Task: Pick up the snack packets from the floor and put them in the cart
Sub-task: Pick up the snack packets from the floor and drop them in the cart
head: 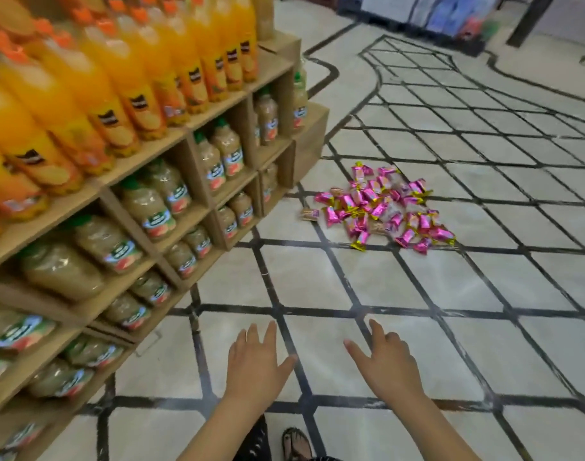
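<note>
A heap of several pink and gold snack packets [382, 207] lies on the tiled floor ahead, just past the end of the shelf unit. One brownish packet [309, 214] sits apart at the heap's left. My left hand [256, 359] and my right hand [386, 359] are stretched forward low in view, fingers spread and holding nothing, well short of the packets. No cart is in view.
A wooden shelf unit [171, 141] full of orange and pale juice bottles runs along the left. White floor tiles [451, 287] with dark lines stretch ahead and right. A dark stand [451, 38] with blurred goods is at the far back. My sandalled foot [296, 444] shows at the bottom.
</note>
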A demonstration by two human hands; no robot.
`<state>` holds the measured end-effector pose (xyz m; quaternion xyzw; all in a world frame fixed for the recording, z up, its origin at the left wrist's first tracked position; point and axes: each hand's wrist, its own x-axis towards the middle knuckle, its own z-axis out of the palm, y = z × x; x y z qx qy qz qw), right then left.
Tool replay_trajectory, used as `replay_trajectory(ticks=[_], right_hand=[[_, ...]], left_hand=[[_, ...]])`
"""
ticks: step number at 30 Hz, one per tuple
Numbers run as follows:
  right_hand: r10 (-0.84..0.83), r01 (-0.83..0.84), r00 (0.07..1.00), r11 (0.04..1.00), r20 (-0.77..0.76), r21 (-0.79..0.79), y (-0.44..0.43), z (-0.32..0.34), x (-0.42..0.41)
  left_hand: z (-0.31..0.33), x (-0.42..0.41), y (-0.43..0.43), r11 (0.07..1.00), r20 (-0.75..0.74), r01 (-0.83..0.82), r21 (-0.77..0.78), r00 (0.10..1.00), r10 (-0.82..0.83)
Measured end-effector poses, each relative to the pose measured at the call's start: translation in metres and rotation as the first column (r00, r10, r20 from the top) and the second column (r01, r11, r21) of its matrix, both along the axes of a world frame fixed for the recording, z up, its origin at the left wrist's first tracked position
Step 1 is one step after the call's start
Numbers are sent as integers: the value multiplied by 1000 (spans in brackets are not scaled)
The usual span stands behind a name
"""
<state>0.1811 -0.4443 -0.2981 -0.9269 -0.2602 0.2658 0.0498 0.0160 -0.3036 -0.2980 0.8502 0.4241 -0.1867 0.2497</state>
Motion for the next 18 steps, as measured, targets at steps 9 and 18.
replay_trajectory(ticks=[9,18], right_hand=[[-71,70,997,997,-31,-43,133,-14,-4],[-129,129,992,991,2,-37,197,-5,35]], left_hand=[[-14,9,153,996,42,82,26,996,-83],[-31,41,256,996,31,87,11,996,-87]])
